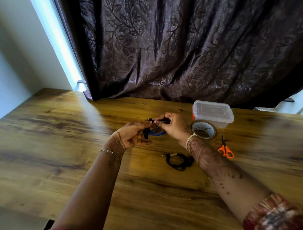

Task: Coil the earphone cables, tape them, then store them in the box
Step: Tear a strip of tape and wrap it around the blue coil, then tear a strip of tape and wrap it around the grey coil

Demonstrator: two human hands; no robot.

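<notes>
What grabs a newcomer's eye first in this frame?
Mid-table, the left hand and right hand both pinch a black earphone cable. Just to their right stand a tape roll, a clear lidded box behind it, and orange scissors nearer the person. A second black coil lies between the forearms on the wooden table, with a dark leaf-patterned curtain behind.

Beyond your right hand point(174, 127): dark leaf-patterned curtain point(179, 44) | under it: wooden table point(61, 136) | far left of your left hand point(131, 136): pale wall point(14, 60)
</notes>
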